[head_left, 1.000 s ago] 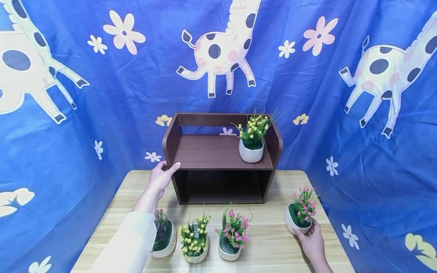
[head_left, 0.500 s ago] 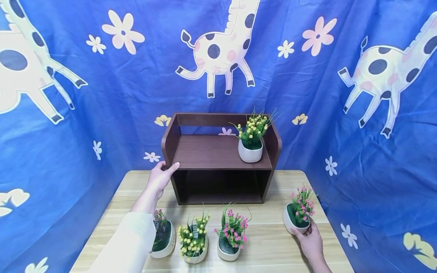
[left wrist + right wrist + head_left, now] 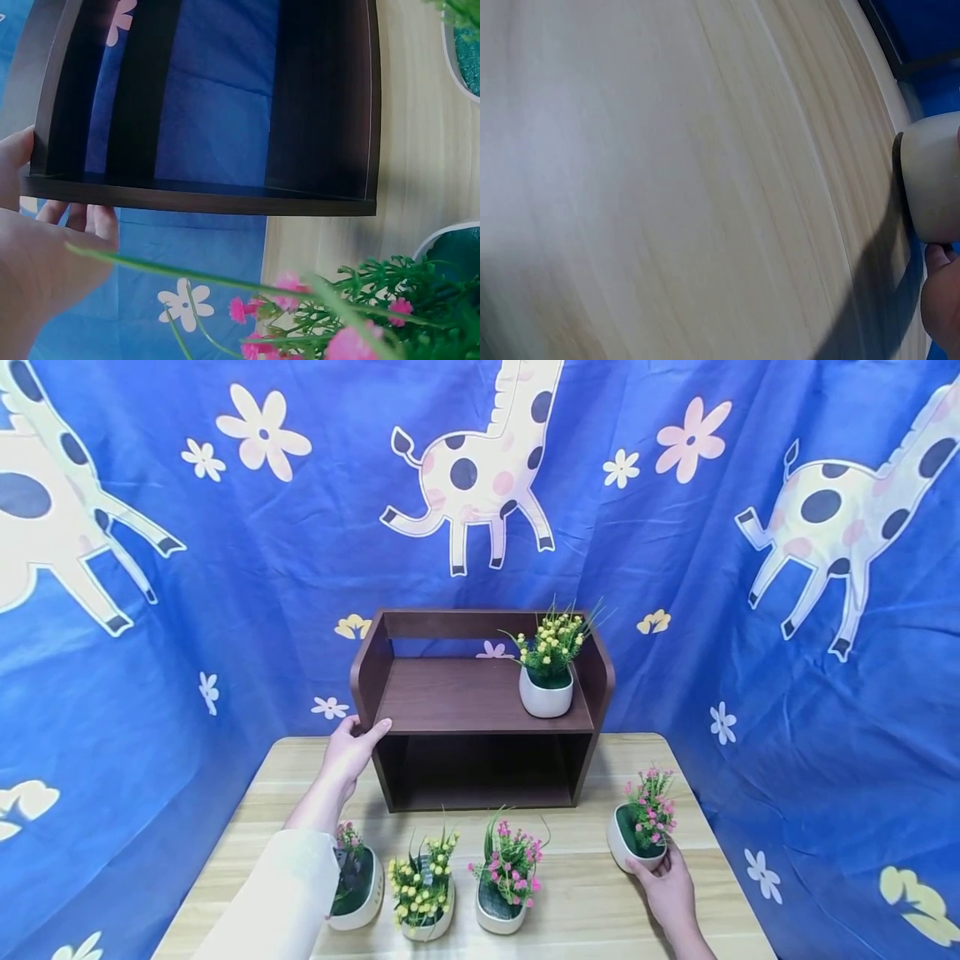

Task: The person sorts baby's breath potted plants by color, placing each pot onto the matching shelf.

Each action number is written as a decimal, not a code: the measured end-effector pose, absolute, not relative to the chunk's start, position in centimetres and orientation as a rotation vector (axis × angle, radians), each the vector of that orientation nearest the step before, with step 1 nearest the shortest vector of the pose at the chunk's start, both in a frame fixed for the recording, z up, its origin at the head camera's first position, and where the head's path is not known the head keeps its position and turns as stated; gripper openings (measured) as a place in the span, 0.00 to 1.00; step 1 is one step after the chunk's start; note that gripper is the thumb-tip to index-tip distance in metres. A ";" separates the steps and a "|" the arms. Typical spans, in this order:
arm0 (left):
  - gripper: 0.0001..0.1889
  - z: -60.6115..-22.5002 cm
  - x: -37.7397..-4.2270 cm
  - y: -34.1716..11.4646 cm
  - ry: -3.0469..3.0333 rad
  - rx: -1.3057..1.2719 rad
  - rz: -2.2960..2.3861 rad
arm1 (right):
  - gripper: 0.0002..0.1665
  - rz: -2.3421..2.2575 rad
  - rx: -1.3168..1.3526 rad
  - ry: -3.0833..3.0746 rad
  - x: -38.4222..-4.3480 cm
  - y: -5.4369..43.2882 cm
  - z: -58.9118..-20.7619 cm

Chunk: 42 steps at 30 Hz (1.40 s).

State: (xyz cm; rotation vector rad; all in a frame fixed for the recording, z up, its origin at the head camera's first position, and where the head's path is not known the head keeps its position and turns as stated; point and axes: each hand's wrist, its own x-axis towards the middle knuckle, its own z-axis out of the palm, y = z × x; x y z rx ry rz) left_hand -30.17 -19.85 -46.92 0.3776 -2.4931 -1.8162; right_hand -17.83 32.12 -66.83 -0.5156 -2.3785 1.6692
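Note:
A dark brown two-tier shelf [image 3: 465, 697] stands at the back of the table. My left hand [image 3: 348, 753] grips its left side panel, thumb at the front edge of the upper board; in the left wrist view the fingers [image 3: 101, 219] wrap behind the panel. At the table's right, my right hand [image 3: 667, 881] holds a white pot [image 3: 619, 843] of pink artificial flowers [image 3: 656, 802], thumb at the front and fingers around the near side. In the right wrist view only the pot's pale side [image 3: 934, 180] and part of the hand [image 3: 943, 304] show.
A yellow-flowered pot [image 3: 546, 697] sits on the upper board's right. Along the table's [image 3: 577, 902] front stand a pink-flowered pot [image 3: 501, 918], a yellow-flowered pot [image 3: 429, 931] and another pink-flowered pot [image 3: 367, 906], partly behind my left sleeve [image 3: 277, 893]. Blue printed cloth [image 3: 300, 568] surrounds the table.
My right hand has shifted slightly left with the pink-flowered pot. My left hand keeps its grip on the shelf panel. The head view has drifted a little.

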 end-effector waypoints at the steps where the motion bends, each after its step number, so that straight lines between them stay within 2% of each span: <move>1: 0.40 -46.9 -30.2 -19.9 -2.500 0.370 -1.811 | 0.59 1.669 -0.516 -2.380 -17.8 31.9 -66.8; 12: 0.43 -46.8 -30.5 -20.1 -2.523 0.336 -1.782 | 0.63 1.673 -0.424 -2.430 -18.1 28.8 -66.7; 27: 0.42 -46.7 -31.0 -20.1 -2.555 0.344 -1.713 | 0.61 1.625 -0.192 -2.421 -19.0 24.4 -66.8; 42: 0.43 -46.7 -31.5 -20.0 -2.535 0.364 -1.736 | 0.62 1.622 -0.181 -2.424 -20.7 22.0 -66.8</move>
